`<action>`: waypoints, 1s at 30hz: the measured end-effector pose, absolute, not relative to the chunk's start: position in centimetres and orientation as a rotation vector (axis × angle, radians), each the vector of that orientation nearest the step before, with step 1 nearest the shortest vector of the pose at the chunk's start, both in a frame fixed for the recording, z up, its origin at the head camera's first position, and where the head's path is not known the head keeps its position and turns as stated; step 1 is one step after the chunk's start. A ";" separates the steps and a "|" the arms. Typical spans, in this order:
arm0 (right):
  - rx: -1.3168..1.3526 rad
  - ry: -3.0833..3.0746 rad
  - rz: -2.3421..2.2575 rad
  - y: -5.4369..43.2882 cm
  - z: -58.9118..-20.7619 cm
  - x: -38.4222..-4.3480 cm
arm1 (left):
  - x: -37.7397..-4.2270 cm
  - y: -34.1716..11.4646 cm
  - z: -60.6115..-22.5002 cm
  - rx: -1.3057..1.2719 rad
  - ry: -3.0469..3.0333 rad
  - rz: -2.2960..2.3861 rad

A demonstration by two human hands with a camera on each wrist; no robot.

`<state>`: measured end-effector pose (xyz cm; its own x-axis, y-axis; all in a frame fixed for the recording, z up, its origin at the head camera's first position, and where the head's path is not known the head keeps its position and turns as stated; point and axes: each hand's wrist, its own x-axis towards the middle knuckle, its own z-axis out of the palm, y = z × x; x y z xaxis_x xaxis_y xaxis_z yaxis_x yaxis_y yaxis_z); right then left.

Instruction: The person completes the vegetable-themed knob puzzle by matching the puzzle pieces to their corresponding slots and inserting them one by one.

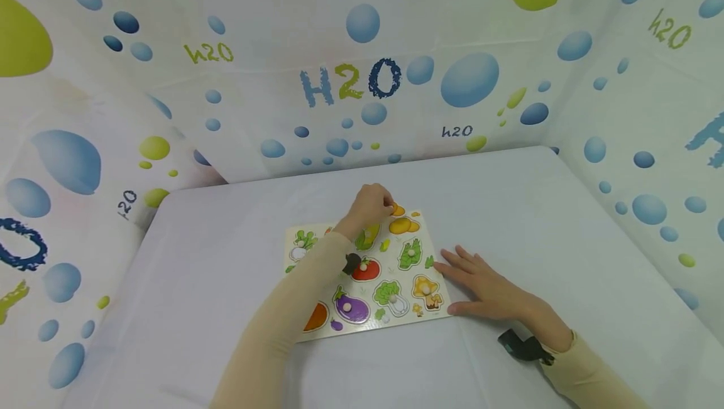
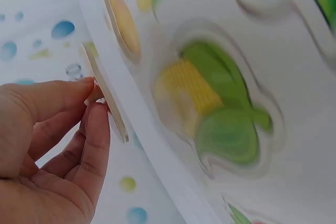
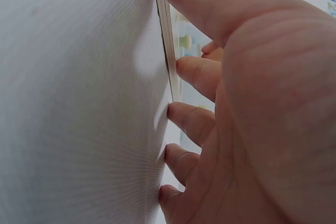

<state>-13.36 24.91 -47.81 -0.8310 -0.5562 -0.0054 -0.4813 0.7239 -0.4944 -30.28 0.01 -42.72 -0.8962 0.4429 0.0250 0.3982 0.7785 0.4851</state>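
My left hand (image 1: 369,207) pinches the small knob of a thin wooden puzzle piece (image 2: 107,95) between thumb and fingertips. Seen edge-on in the left wrist view, the piece hangs just off the board's surface; in the head view a bit of its orange-yellow face (image 1: 398,209) shows past the fingers. Under it lies the vegetable puzzle board (image 1: 390,249), with a potato picture (image 1: 401,225) near the far right corner. Spread along the board's right edge is my right hand (image 1: 491,286), thumb and index finger touching that edge, the other fingertips on the cloth.
On the board lie a tomato (image 1: 367,269), an eggplant (image 1: 352,308), a cabbage (image 1: 391,296) and a mushroom (image 1: 427,289), with knobs. My left sleeve (image 1: 294,302) covers its left part. Behind the white-covered table (image 1: 215,258) hangs a patterned curtain (image 1: 254,82).
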 end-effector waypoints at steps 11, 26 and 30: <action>-0.848 2.765 -0.743 24.9 -47.7 -13.4 | -28.6 1.9 -43.3 0.854 2.814 0.681; -0.843 2.767 -0.741 24.8 -47.8 -13.2 | -28.2 2.2 -43.6 0.853 2.814 0.658; -0.847 2.766 -0.742 24.8 -47.8 -13.1 | -28.2 2.2 -43.9 0.855 2.815 0.652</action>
